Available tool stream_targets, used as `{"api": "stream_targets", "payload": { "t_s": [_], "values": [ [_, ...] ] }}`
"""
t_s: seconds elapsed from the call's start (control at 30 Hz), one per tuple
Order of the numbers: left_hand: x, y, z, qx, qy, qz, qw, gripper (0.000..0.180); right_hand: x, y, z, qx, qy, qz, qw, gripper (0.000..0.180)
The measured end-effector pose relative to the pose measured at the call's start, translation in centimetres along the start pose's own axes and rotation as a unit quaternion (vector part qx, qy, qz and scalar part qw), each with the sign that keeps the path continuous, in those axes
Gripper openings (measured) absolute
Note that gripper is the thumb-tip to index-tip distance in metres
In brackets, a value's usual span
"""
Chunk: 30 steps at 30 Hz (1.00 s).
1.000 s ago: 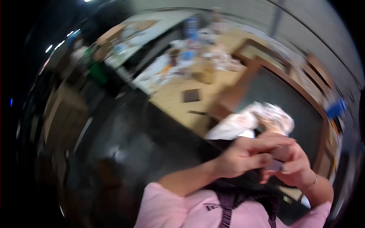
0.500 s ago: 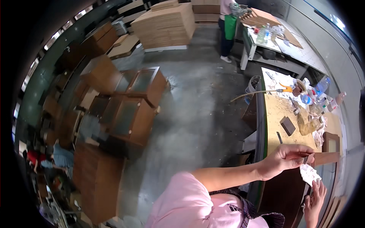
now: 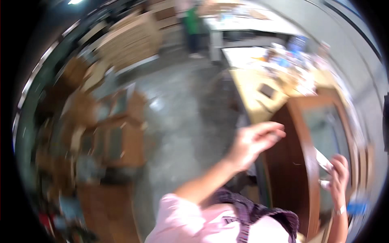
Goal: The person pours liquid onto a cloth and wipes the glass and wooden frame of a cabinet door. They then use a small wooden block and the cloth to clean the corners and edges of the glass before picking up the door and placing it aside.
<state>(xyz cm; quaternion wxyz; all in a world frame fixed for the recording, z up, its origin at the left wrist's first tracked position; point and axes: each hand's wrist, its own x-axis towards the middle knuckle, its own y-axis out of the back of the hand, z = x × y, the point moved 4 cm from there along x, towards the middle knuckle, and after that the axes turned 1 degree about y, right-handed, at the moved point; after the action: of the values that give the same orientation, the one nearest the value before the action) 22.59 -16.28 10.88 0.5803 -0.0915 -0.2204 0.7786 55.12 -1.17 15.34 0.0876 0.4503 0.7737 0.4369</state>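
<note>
My left hand (image 3: pixel 252 146) is raised over the near side of a brown wooden cabinet (image 3: pixel 283 166). Its fingers are pinched together, with a small greyish bit at the tips that is too blurred to name. On the other side, my right hand (image 3: pixel 339 176) grips a crumpled white cloth (image 3: pixel 323 160) above the cabinet's glass panel (image 3: pixel 324 121). Part of the cloth also shows below the fingers. The cabinet lies on the workbench, its brown frame (image 3: pixel 306 141) running between my two hands.
A dark rectangular block (image 3: pixel 267 90) lies on the yellowish workbench top (image 3: pixel 245 83). Bottles and crumpled cloths (image 3: pixel 289 60) crowd its far end. Brown cabinets (image 3: pixel 131 141) and stacked boards (image 3: pixel 129 42) stand to the left. A person in a green apron (image 3: pixel 192 22) is at a far table.
My view has swung, showing more of the cabinet. My left hand has drawn away from the frame and the cloth, leftward. The cloth stays with my right hand.
</note>
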Motion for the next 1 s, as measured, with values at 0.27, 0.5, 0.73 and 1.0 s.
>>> {"api": "stream_targets", "payload": {
  "t_s": [0.27, 0.5, 0.73, 1.0],
  "values": [
    [5.4, 0.9, 1.7, 0.458, -0.323, -0.020, 0.828, 0.025, -2.1, -0.5, -1.8, -0.278, 0.111, 0.075, 0.951, 0.017],
    [6.4, -4.8, -0.6, 0.538, -0.394, -0.157, 0.729, 0.038, -3.6, -0.5, -2.5, -0.291, 0.101, 0.134, 0.942, 0.013],
    [11.4, 0.2, 1.2, 0.600, -0.403, -0.085, 0.686, 0.027, -3.3, -0.9, -3.0, -0.298, 0.099, 0.134, 0.940, 0.013],
    [10.7, -2.1, 1.3, 0.606, -0.427, -0.167, 0.650, 0.028, -3.1, -0.7, -2.7, -0.303, 0.089, 0.131, 0.940, 0.013]
  ]
}}
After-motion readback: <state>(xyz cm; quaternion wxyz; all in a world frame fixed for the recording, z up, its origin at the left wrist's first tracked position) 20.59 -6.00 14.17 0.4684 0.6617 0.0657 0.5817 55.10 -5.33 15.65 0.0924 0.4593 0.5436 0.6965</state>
